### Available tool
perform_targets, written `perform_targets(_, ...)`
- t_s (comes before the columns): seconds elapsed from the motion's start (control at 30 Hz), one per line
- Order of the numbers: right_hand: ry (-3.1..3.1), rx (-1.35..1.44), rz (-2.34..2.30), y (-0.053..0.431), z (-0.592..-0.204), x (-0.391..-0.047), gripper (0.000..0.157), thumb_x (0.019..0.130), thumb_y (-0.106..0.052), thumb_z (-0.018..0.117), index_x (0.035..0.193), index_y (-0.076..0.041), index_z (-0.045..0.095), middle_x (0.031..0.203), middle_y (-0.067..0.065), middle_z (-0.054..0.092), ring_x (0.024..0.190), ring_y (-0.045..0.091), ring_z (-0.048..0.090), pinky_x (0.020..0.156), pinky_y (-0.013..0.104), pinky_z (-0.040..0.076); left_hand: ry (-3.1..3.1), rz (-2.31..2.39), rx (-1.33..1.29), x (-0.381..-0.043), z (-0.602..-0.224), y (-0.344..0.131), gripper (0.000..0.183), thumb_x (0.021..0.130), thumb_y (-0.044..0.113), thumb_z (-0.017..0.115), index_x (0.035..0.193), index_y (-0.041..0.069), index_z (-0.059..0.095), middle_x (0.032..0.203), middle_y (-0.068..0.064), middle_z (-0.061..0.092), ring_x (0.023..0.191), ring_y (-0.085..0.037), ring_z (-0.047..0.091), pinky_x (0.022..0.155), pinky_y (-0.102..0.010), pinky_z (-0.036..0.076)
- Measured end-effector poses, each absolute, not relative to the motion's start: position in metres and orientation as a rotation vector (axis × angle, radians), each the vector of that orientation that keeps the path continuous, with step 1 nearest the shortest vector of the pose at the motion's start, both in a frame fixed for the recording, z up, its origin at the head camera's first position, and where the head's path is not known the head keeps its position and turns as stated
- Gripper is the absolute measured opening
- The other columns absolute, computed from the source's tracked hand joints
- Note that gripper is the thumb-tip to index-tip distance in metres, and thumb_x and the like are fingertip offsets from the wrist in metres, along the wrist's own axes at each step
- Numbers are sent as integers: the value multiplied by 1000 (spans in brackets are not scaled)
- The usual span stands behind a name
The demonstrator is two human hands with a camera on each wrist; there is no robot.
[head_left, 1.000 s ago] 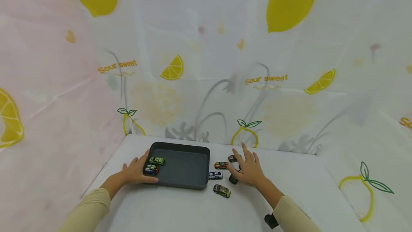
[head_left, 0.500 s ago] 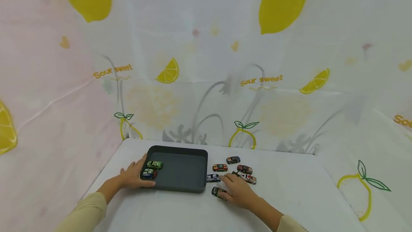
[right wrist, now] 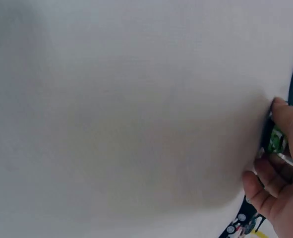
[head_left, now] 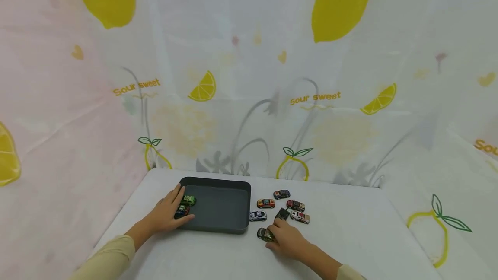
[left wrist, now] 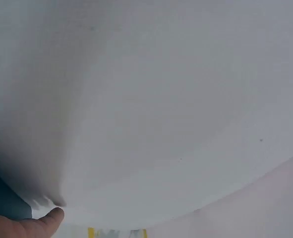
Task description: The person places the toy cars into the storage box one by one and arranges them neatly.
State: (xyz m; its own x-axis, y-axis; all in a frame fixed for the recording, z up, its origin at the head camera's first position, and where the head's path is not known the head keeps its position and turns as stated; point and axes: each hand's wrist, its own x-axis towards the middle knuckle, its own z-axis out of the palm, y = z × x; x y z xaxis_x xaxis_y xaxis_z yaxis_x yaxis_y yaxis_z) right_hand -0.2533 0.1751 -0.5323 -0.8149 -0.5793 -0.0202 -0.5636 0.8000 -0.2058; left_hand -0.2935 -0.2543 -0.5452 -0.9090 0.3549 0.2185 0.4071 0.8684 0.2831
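In the head view a dark grey tray point(head_left: 218, 209) lies on the white table. Two toy cars sit at its left side: a green one point(head_left: 189, 200) and a blue-red one point(head_left: 181, 211), both partly covered. My left hand point(head_left: 165, 213) rests on the tray's left rim, fingers stretched out. To the right of the tray, my right hand point(head_left: 289, 240) pinches a green patterned toy car point(head_left: 265, 234) between thumb and fingers. The right wrist view shows this green car point(right wrist: 276, 140) between them, partly hidden. A dark toy car point(head_left: 282, 214) lies just beyond my right fingers.
Near the tray's right side are a white car point(head_left: 258, 216) and a red-orange car point(head_left: 266, 203). Further right lie a dark blue car point(head_left: 282, 194), a dark red car point(head_left: 295, 205) and a white-red car point(head_left: 300, 217). A lemon-patterned curtain point(head_left: 241, 133) stands behind the table.
My right hand came down from above the loose cars to the nearest one and now pinches it. My left hand shifted slightly rightward over the tray's rim, covering more of the cars inside.
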Motion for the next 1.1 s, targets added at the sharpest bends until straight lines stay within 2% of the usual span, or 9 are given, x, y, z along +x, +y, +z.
perform_targets(0.13,2868,-889,-350,182,-535,-256,43,87,-42,73,115,-10,66,96,-3,52,75,3,44,63,25,44,-2857,-564,-599,-292,-550,-253,96,91,58,62,154,-4,24,158,-35,17,133,-55,41,101,-63,41)
perform_targets(0.4,2913,-1027,-455,187,-532,-255,37,91,-35,70,116,-9,66,98,-5,50,72,-1,43,63,20,45,-2796,-556,-580,-292,-558,-253,94,91,56,62,155,-2,25,158,-34,20,123,-54,52,96,-60,46)
perform_targets(0.63,2996,-1172,-559,183,-521,-261,31,91,-28,71,115,-8,67,100,-6,53,68,-5,40,60,14,42,-2775,-531,-580,-293,-556,-254,95,90,55,64,154,-3,25,157,-33,23,119,-52,56,92,-59,49)
perform_targets(0.93,2955,-1205,-645,171,-510,-277,31,91,-24,72,118,-9,67,103,-3,54,68,-6,44,59,14,43,-2831,-573,-530,-285,-559,-250,92,91,57,61,155,-1,26,158,-31,22,120,-52,54,91,-61,48)
perform_targets(1.1,3083,-1153,-734,158,-505,-290,32,89,-22,74,118,-8,68,99,-4,54,68,-2,47,58,17,43,-2785,-581,-511,-283,-557,-246,90,91,56,62,155,3,28,158,-30,25,118,-51,57,89,-60,49)
